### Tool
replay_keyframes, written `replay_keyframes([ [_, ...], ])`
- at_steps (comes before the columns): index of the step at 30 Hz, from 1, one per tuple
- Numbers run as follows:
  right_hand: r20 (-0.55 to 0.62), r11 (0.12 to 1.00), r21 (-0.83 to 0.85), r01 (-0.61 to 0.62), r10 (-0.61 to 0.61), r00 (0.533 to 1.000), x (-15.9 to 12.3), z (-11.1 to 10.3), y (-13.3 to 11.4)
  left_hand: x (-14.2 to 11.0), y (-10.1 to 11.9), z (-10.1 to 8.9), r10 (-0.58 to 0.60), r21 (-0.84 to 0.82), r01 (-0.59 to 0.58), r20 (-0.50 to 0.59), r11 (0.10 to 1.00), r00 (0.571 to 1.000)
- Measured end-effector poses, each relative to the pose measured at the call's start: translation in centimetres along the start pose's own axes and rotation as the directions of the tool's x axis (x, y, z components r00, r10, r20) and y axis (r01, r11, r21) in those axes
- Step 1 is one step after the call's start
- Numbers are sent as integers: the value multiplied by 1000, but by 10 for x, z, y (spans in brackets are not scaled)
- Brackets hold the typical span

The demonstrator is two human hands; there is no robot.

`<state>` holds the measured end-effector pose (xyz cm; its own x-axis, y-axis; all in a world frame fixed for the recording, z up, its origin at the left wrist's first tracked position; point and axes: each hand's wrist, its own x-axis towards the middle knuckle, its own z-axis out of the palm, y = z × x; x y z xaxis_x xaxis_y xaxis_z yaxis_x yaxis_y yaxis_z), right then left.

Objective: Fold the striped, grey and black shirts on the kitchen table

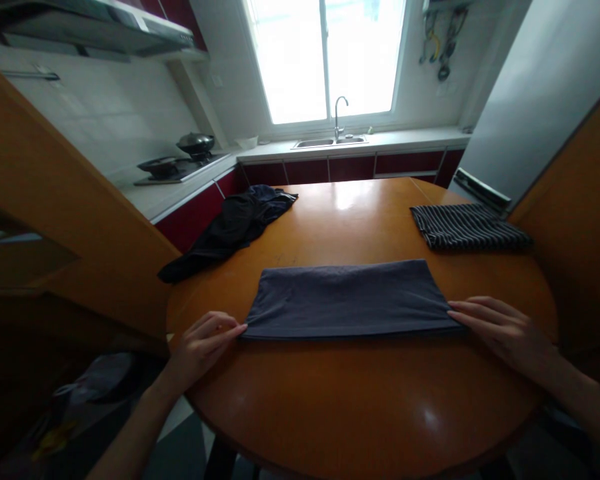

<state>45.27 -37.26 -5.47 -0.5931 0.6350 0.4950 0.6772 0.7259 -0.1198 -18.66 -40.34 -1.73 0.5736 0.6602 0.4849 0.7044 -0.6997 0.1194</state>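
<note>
In the head view, the left hand (204, 343) and right hand (505, 333) pinch opposite ends of the folded grey cloth (347, 300), flat on the counter (360, 393). Equal, gentle outward tension should best smooth wrinkles without skewing 1 edge.

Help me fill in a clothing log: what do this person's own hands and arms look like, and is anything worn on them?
The left hand and right hand are slender, with no gloves, rings or watch visible. Both forearms are bare as far as they show; no sleeves appear.
</note>
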Motion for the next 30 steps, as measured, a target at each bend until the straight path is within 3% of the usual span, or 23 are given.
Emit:
replay_keyframes([
  [4,47,1000,19,23,-24,999,-4,-2,0,-2,3,-5,19,-43,-16,74,999,997],
  [7,23,997,75,9,-10,1000,3,-11,-1,2,2,-9,-62,-52,66,79,996,995],
  [9,-49,995,93,-38,42,998,21,-18,-5,16,2,-11,-158,-31,159,23,987,987],
  [12,-176,989,73,-125,136,975,67,-17,-23,58,11,-2,-253,-19,253,-29,967,967],
  [15,-185,989,73,-126,138,973,124,9,-57,115,35,24,-164,4,164,71,987,984],
  [18,-75,993,81,-83,89,993,168,55,-94,161,60,68,-9,31,1,233,1000,973],
  [20,13,992,59,-112,112,994,184,87,-110,177,70,97,35,45,-52,315,998,949],
  [22,90,987,54,-150,145,985,189,112,-116,182,72,120,38,54,-62,376,997,926],
  [25,116,980,78,-185,176,978,183,133,-110,179,69,136,14,60,-40,385,997,923],
  [30,127,955,38,-294,287,950,164,129,-85,171,56,134,-77,61,59,358,996,931],
])
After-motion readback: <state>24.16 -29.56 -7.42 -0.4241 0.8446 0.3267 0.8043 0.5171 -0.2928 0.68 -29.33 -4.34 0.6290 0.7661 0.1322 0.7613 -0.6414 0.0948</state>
